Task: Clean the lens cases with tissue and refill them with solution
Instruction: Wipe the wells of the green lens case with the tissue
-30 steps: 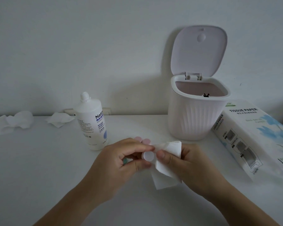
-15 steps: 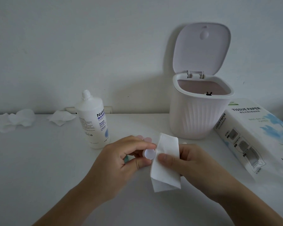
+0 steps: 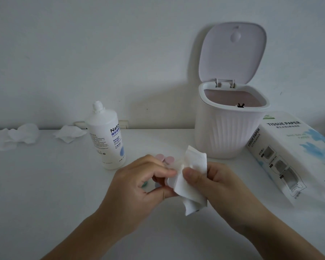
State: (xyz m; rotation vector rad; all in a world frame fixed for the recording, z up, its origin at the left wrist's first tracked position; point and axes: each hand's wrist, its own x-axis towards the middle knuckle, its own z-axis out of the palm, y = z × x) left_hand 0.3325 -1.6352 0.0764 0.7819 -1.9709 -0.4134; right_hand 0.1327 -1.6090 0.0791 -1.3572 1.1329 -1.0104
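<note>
- I see a plain white wall in front of me.
- My table is white and smooth, and it meets the wall.
- A small wall socket sits low down.
- The light is dim and grey.

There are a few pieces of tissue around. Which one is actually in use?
The folded tissue pinched in the right hand, pressed against the small white piece the left hand holds. The two crumpled tissues lie untouched at the table's far left.
</note>
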